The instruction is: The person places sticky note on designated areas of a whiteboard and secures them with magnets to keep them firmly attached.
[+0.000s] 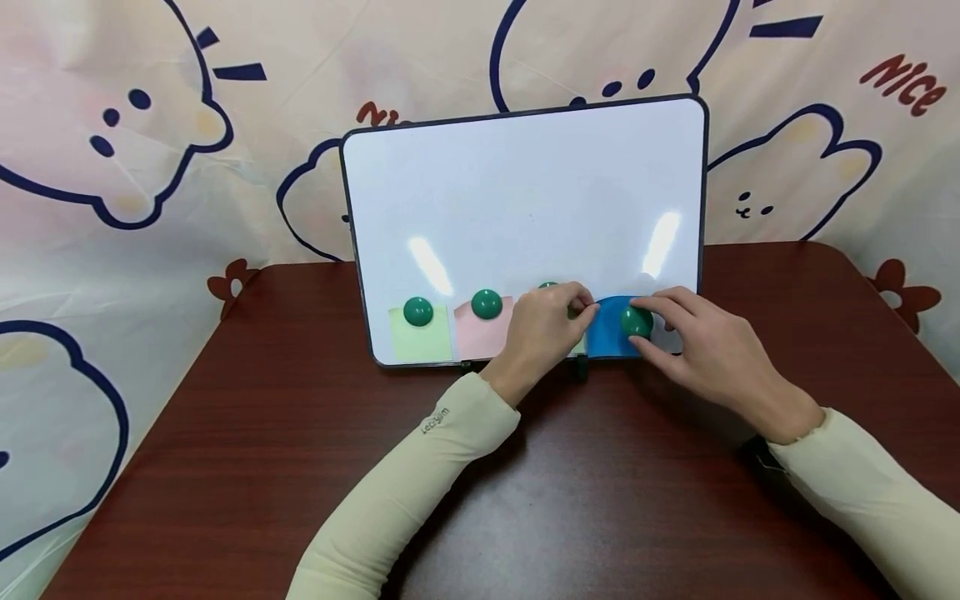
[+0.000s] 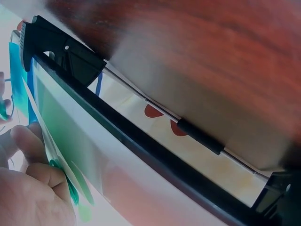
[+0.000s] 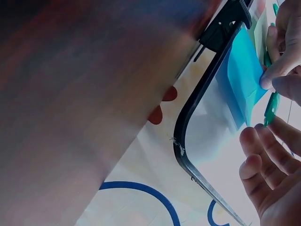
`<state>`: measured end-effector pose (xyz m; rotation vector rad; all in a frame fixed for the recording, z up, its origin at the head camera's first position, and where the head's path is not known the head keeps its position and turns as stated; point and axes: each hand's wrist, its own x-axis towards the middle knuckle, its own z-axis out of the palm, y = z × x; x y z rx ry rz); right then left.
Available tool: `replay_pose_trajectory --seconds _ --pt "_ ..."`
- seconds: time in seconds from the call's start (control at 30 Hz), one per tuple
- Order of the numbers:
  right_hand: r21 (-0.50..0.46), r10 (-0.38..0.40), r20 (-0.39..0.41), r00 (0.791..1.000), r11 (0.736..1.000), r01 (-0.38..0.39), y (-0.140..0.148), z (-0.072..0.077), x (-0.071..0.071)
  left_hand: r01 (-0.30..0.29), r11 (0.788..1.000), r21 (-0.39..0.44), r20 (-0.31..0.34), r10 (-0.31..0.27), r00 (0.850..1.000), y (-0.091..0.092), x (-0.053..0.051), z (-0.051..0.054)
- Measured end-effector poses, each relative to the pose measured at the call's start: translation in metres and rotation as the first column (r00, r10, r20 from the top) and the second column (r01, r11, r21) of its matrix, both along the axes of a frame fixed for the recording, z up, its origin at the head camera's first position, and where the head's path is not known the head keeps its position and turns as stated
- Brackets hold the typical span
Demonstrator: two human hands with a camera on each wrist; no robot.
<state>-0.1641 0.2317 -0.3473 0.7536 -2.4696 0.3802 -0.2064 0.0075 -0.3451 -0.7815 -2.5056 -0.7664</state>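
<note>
In the head view, my right hand [image 1: 712, 346] holds a round green magnet [image 1: 637, 322] between thumb and fingers, over the blue sticky note [image 1: 606, 329] at the whiteboard's lower right. My left hand [image 1: 546, 329] pinches the upper left corner of that note; the right wrist view shows its fingertips at the blue paper [image 3: 247, 70]. Further left, one green magnet [image 1: 418, 311] sits on a yellow-green note [image 1: 422, 342] and another magnet [image 1: 487, 304] on a pink note [image 1: 476, 337]. Behind my left hand, a third magnet [image 1: 550, 285] and a pale green note [image 1: 580, 347] are partly hidden.
The whiteboard [image 1: 525, 192] leans upright on the dark red-brown table [image 1: 525, 500], held by black stand clips [image 2: 66, 52] joined by a metal rod [image 2: 160, 108]. A cartoon-printed cloth [image 1: 300, 50] hangs behind and to the sides.
</note>
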Motion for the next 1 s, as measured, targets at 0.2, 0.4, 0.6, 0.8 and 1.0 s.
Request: replay_pose_trajectory --seconds 0.2,0.4,0.6,0.8,1.0 --pt "-0.018 -0.011 0.016 1.0 1.0 0.012 -0.0019 0.0016 -0.0032 -0.01 1.0 -0.005 0.009 0.01 1.0 0.0001 0.0001 0.0009" --pt "-0.025 -0.024 0.02 1.0 0.999 0.024 -0.0027 0.0004 -0.0054 -0.012 1.0 -0.004 0.024 0.012 1.0 -0.0005 -0.0003 -0.0012" --pt "-0.028 -0.031 0.029 0.999 0.999 0.032 -0.0043 -0.0003 -0.006 -0.015 1.0 -0.003 0.027 0.015 1.0 -0.0003 -0.0008 -0.002" --pt "-0.03 -0.031 0.023 0.999 0.999 0.032 -0.005 0.0004 -0.007 -0.007 1.0 0.003 0.015 0.007 1.0 0.0003 -0.0006 -0.0018" --pt "-0.031 -0.037 0.021 0.999 0.999 0.038 -0.0051 0.0009 -0.0083 -0.006 1.0 0.008 0.011 0.005 1.0 0.0006 0.0 -0.0013"
